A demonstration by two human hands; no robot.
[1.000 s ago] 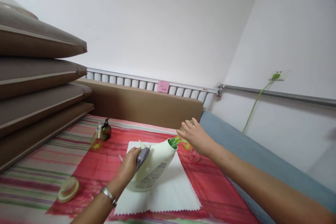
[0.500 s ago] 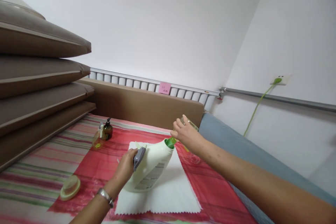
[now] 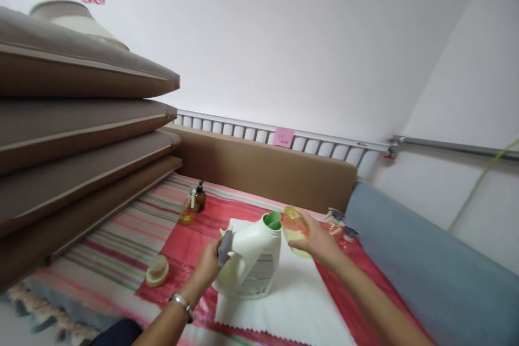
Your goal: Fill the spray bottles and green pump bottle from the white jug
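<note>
My left hand (image 3: 210, 264) is closed round the grey handle of a large white jug (image 3: 252, 260) with an open green spout. The jug stands nearly upright on a white cloth (image 3: 292, 303). My right hand (image 3: 318, 240) grips a small clear bottle (image 3: 295, 230) with yellow liquid, held just right of the jug's spout, mouth up.
A red sheet (image 3: 190, 248) over a striped cover carries the cloth. A round pale green cap (image 3: 157, 270) lies at left. Two small pump bottles (image 3: 193, 203) stand behind. Spray heads (image 3: 338, 221) lie at right. Stacked brown cushions (image 3: 81, 135) rise at left, a grey pad (image 3: 425, 259) at right.
The jug has been tipped back from leaning toward the small bottle to nearly upright. My right hand drew the small bottle clear of the spout. The view shifted left.
</note>
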